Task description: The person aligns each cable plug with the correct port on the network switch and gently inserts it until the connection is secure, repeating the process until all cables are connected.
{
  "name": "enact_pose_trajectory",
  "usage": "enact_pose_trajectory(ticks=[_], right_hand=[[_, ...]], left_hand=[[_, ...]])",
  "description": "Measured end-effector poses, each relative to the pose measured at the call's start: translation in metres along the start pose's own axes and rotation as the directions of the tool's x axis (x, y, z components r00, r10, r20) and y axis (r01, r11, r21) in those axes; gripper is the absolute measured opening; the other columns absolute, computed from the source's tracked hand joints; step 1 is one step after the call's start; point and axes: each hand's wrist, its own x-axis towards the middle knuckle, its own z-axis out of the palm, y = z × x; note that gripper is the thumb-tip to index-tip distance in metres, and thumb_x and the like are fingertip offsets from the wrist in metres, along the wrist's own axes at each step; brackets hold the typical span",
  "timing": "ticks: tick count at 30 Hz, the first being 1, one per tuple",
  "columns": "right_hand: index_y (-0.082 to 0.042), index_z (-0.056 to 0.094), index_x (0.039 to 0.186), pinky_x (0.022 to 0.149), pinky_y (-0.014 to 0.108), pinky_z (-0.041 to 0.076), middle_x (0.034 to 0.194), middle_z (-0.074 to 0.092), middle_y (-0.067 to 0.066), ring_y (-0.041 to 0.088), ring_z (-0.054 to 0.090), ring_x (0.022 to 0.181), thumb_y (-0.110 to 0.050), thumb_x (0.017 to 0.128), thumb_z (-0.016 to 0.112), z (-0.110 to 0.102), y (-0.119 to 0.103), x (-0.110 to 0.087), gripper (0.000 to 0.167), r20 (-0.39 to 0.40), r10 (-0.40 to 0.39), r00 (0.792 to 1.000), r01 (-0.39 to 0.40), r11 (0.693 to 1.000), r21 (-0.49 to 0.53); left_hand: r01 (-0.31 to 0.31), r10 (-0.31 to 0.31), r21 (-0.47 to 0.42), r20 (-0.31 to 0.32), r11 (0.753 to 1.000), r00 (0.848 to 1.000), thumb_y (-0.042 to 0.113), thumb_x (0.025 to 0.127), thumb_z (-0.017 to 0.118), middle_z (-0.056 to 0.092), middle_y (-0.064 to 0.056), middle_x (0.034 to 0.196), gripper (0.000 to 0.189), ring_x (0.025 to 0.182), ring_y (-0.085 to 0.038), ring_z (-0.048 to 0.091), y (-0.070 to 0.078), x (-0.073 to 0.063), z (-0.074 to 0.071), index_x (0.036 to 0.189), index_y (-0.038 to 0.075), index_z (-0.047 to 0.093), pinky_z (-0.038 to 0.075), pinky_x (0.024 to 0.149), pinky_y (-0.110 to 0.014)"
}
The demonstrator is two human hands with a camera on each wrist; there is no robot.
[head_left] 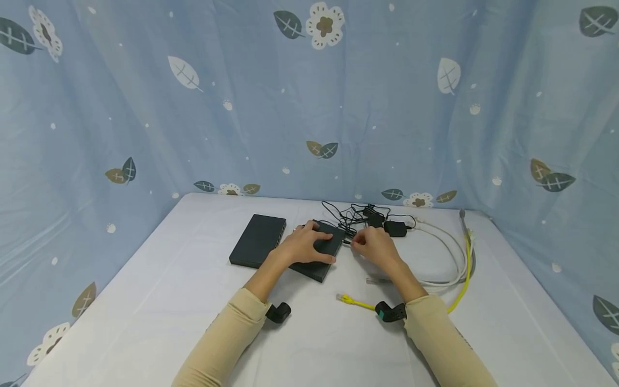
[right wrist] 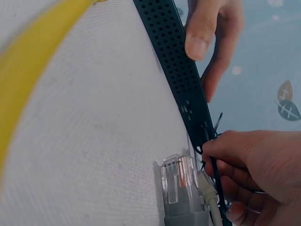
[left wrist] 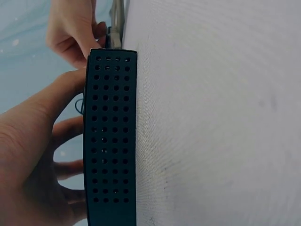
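Observation:
A flat black network switch (head_left: 313, 271) lies on the table, its perforated side (left wrist: 110, 127) filling the middle of the left wrist view. Across its top rests my left hand (head_left: 302, 247), fingers spread and thumb by the edge. My right hand (head_left: 378, 248) pinches a thin black power cable (right wrist: 217, 181) between thumb and fingertips. The cable's plug (head_left: 346, 242) is right at the switch's narrow end, beside small printed markings in the right wrist view. Behind the hands, the rest of the black cable lies in a loose tangle (head_left: 355, 215).
Left of the switch lies a second black switch (head_left: 256, 242). Black power adapters (head_left: 396, 229) sit at the back. On the right are coiled white (head_left: 452, 244), grey (head_left: 474, 263) and yellow (head_left: 464, 290) network cables; a clear-tipped grey connector (right wrist: 181, 186) lies near my right hand.

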Motion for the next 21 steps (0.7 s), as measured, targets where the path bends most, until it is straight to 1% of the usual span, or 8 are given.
enact_pose_trajectory(ticks=[3,5,8,12,16,21], right_hand=[[-0.011,0.078,0.086,0.059,0.026,0.050,0.076,0.072,0.000,0.008,0.060,0.062,-0.018,0.090,0.071,0.0020,0.0004,0.0019,0.010,0.000,-0.023,1.000,0.023,1.000,-0.013],[-0.011,0.078,0.088,0.060,0.027,0.049,0.076,0.072,0.000,0.007,0.058,0.062,-0.018,0.090,0.070,0.0022,-0.0003,0.0029,0.011,0.004,-0.036,0.999,0.036,0.999,-0.026],[-0.010,0.078,0.088,0.060,0.029,0.048,0.074,0.071,-0.001,0.008,0.057,0.061,-0.018,0.091,0.069,0.0013,-0.0028,0.0041,0.012,0.001,-0.045,0.999,0.045,0.998,-0.045],[-0.010,0.077,0.089,0.059,0.028,0.047,0.074,0.070,-0.001,0.008,0.056,0.060,-0.018,0.092,0.069,0.0012,-0.0046,0.0054,0.012,-0.003,-0.040,0.999,0.040,0.997,-0.063],[-0.010,0.077,0.090,0.057,0.026,0.046,0.075,0.070,0.000,0.008,0.056,0.060,-0.018,0.093,0.068,0.0035,-0.0039,0.0054,0.013,-0.004,-0.034,0.999,0.034,0.997,-0.074],[-0.010,0.077,0.090,0.058,0.026,0.047,0.076,0.071,0.000,0.008,0.057,0.061,-0.018,0.092,0.068,0.0053,-0.0020,0.0027,0.013,-0.002,-0.017,1.000,0.017,0.998,-0.056]], left_hand=[[0.003,-0.003,0.007,0.009,1.000,1.000,0.068,0.078,0.069,0.028,-0.014,0.159,0.077,0.139,-0.049,0.034,0.0000,0.0004,-0.0009,0.144,0.035,0.050,0.043,0.101,-0.063],[-0.004,0.004,0.012,0.015,1.000,1.000,0.067,0.079,0.069,0.027,-0.015,0.160,0.077,0.142,-0.048,0.031,0.0001,0.0004,-0.0017,0.145,0.033,0.049,0.038,0.105,-0.064],[-0.024,0.024,0.018,0.016,1.000,1.000,0.064,0.081,0.069,0.027,-0.017,0.160,0.076,0.146,-0.042,0.028,0.0009,0.0008,-0.0033,0.146,0.030,0.049,0.030,0.112,-0.064],[-0.037,0.037,0.020,0.013,0.999,0.999,0.063,0.082,0.069,0.028,-0.018,0.159,0.075,0.149,-0.036,0.027,0.0018,0.0012,-0.0045,0.146,0.028,0.049,0.024,0.116,-0.063],[-0.035,0.034,0.020,0.018,0.999,0.999,0.063,0.082,0.069,0.027,-0.018,0.160,0.075,0.149,-0.036,0.026,0.0021,0.0016,-0.0038,0.146,0.029,0.049,0.023,0.116,-0.064],[-0.039,0.038,0.032,0.032,0.999,0.999,0.065,0.082,0.067,0.027,-0.018,0.160,0.076,0.149,-0.035,0.026,0.0017,0.0025,-0.0010,0.147,0.029,0.048,0.023,0.117,-0.063]])
